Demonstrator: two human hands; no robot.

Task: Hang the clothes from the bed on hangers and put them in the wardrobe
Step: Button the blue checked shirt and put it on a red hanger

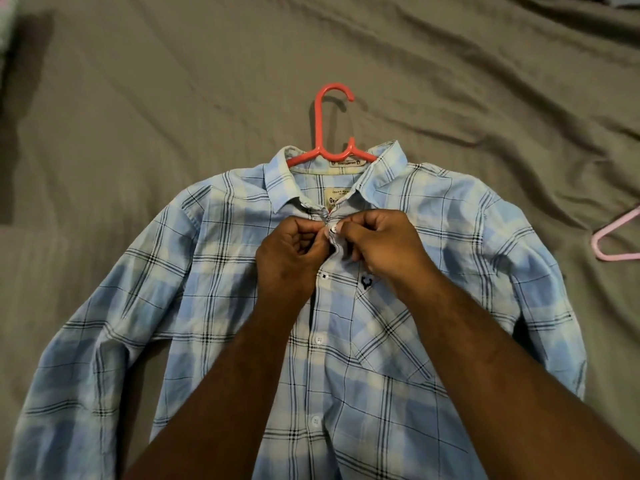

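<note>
Your left hand (pixel 294 252) and right hand (pixel 375 240) meet at the front of the shirt (pixel 207 271). The fingers of both are curled, pinching the cloth around one small white button (pixel 333 230) just below the collar. The one shirt, light blue plaid, lies flat and front up on the wrinkled grey sheet (pixel 138 98), sleeves spread. There are two smooth, thin hangers. The red hanger (pixel 334 133) sits inside the collar with its hook pointing far, and the pink hanger (pixel 616 240) lies at the right edge, well apart.

The light blue plaid woven-cloth shirt (pixel 214 306) looks soft, matt, faintly creased, with small glossy white plastic buttons (pixel 318 339). The coral smooth plastic hanger (pixel 327 133) shines slightly. The grey-brown bed sheet (pixel 138 98) is matt, wrinkled cloth.
</note>
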